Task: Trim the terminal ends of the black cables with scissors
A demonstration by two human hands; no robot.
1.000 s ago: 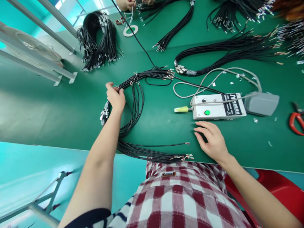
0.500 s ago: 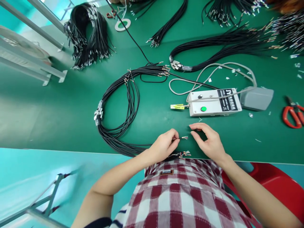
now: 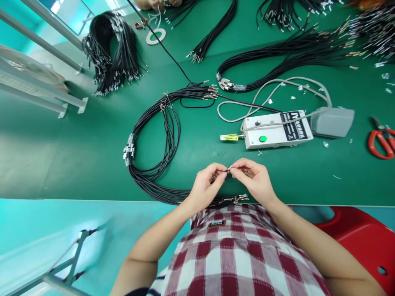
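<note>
My left hand [image 3: 207, 184] pinches a black cable near its stripped end, close to the table's front edge. Thumb and forefinger of my right hand [image 3: 253, 179] are closed on the thin wire ends [image 3: 229, 169] of that same cable, so the fingertips of both hands nearly meet. From under my left hand a looped bundle of black cables [image 3: 151, 187] curves away to the left, with metal connectors [image 3: 128, 151] at its bend. More bared wire ends [image 3: 240, 199] of the bundle lie beneath my hands at the table edge.
Beyond my hands stands a white control box [image 3: 277, 130] with a green button and a yellow-green clip [image 3: 230, 137], beside a grey pedal-like block [image 3: 335, 122]. Red-handled pliers [image 3: 381, 144] lie far right. More cable bundles [image 3: 114, 53] lie at the back, where another person's hand [image 3: 159, 4] shows.
My right hand has moved left and closed on the wire ends held out by my left hand. My left hand has shifted slightly left. The view has tilted a little.
</note>
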